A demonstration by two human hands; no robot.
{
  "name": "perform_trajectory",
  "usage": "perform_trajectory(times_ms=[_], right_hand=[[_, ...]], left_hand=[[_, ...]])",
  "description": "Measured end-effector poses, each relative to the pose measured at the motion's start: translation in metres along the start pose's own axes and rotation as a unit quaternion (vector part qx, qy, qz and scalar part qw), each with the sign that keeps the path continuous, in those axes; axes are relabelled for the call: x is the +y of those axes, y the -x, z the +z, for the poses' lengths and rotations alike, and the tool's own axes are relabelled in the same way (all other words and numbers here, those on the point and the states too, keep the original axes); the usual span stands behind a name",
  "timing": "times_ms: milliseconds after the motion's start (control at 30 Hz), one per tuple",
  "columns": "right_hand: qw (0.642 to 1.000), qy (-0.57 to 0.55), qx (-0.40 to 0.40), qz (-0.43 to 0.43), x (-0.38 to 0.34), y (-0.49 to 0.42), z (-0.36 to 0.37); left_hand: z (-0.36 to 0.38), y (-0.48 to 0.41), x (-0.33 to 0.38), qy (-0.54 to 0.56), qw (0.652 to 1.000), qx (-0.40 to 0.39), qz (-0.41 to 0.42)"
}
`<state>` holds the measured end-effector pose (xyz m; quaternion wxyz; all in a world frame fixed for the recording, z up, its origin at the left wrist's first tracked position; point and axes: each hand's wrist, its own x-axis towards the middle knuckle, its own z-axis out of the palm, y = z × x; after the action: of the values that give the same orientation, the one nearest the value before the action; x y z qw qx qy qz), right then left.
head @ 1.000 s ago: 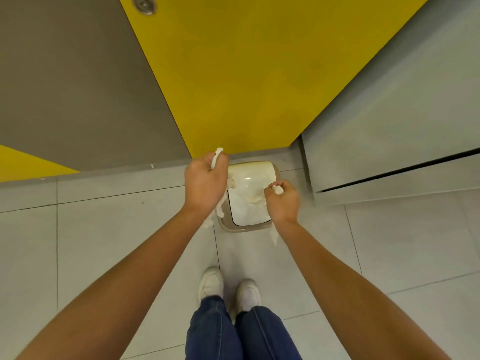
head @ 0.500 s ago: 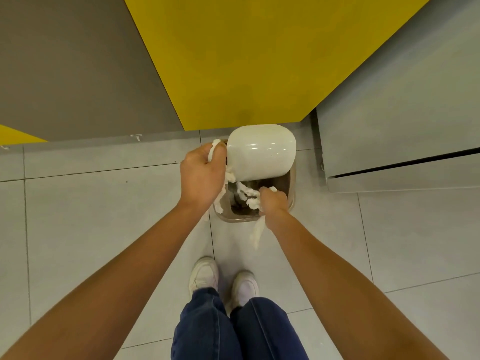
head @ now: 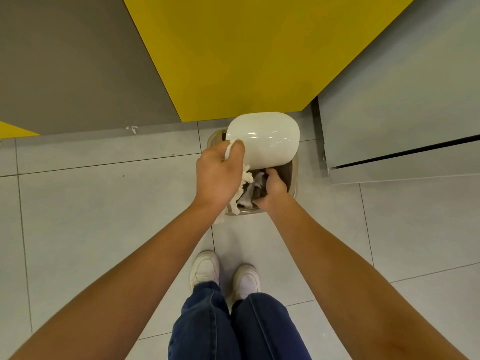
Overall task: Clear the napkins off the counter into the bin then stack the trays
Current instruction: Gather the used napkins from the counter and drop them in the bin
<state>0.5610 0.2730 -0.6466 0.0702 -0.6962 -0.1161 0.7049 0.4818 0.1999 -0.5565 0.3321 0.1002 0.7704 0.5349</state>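
A small beige bin (head: 295, 178) stands on the floor tiles with its white lid (head: 267, 139) swung up. My left hand (head: 219, 175) grips a bunch of crumpled white napkins (head: 240, 197) at the bin's left rim, and its thumb touches the lid's lower corner. Some of the napkins hang down over the bin's front edge. My right hand (head: 272, 188) reaches into the dark opening with its fingers curled round another napkin strip (head: 253, 187). No trays or counter are in view.
A yellow panel (head: 246, 48) and a grey-brown wall (head: 72, 63) rise behind the bin. A grey cabinet (head: 402, 113) stands close on the right. A small white scrap (head: 133, 129) lies by the wall's foot. My white shoes (head: 224, 275) are just short of the bin.
The lid went from shut to swung up. My right hand moved down into the opening with its napkin. My left hand stayed at the left rim.
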Motion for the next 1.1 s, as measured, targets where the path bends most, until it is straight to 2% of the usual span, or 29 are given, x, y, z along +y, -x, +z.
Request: perform_trajectory(times_ms=[200,400,667,767,867,967,1100], right_hand=[[0.998,0.057,0.001,-0.028,-0.010,0.013,-0.013],[0.995,0.065,-0.047,-0.051,-0.026,0.024,-0.027],[0.983,0.143,-0.098,-0.063,-0.043,0.024,-0.038],[0.975,0.189,-0.092,-0.076,-0.044,0.028,-0.040],[0.961,0.251,-0.063,-0.097,-0.039,0.031,-0.039],[0.946,0.301,-0.053,-0.108,-0.033,0.030,-0.037],[0.942,0.317,-0.047,-0.103,-0.032,0.030,-0.036]], left_hand=[[0.021,0.005,0.006,0.050,0.999,-0.014,0.002],[0.049,0.003,-0.003,0.047,0.998,-0.042,0.004],[0.083,-0.008,-0.045,-0.049,0.987,-0.115,0.101],[0.087,-0.011,-0.069,-0.081,0.977,-0.150,0.127],[0.086,-0.015,-0.092,-0.157,0.961,-0.162,0.159],[0.081,-0.023,-0.113,-0.248,0.930,-0.189,0.192],[0.085,-0.028,-0.116,-0.388,0.873,-0.256,0.149]])
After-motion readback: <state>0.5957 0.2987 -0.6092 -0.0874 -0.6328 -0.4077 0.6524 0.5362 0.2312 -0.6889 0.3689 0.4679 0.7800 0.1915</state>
